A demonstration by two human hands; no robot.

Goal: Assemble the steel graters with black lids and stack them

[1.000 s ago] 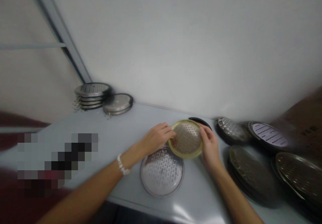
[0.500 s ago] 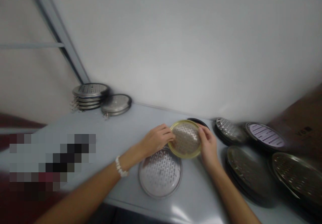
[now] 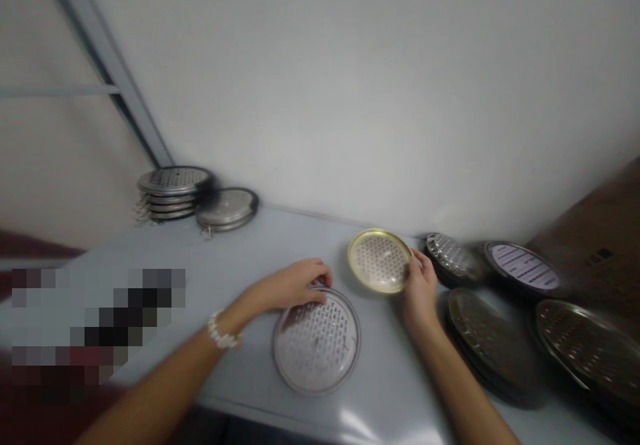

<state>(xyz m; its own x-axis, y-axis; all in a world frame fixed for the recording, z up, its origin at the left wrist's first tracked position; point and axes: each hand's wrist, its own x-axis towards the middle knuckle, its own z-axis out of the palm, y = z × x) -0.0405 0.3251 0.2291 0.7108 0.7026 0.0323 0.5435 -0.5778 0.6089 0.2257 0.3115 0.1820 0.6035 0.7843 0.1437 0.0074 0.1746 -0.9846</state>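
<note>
A round perforated disc with a yellow rim [image 3: 379, 259] sits tilted near the back of the grey table [image 3: 250, 258]. My right hand [image 3: 419, 289] grips its right edge with the fingers curled. A larger silver perforated disc [image 3: 317, 339] lies flat near the front edge. My left hand [image 3: 295, 283], with a white bead bracelet on the wrist, rests on that disc's far left rim, fingers bent over it.
A stack of metal discs [image 3: 173, 191] and one more disc [image 3: 227, 207] stand at the back left by the wall. Several dark-rimmed grater discs [image 3: 493, 338] crowd the right side, one with slots [image 3: 523, 265]. A brown box [image 3: 600, 231] is at the far right.
My left hand let go of the yellow-rimmed disc and dropped to the silver disc's rim. My right hand carried the yellow-rimmed disc back and to the right, off the silver one.
</note>
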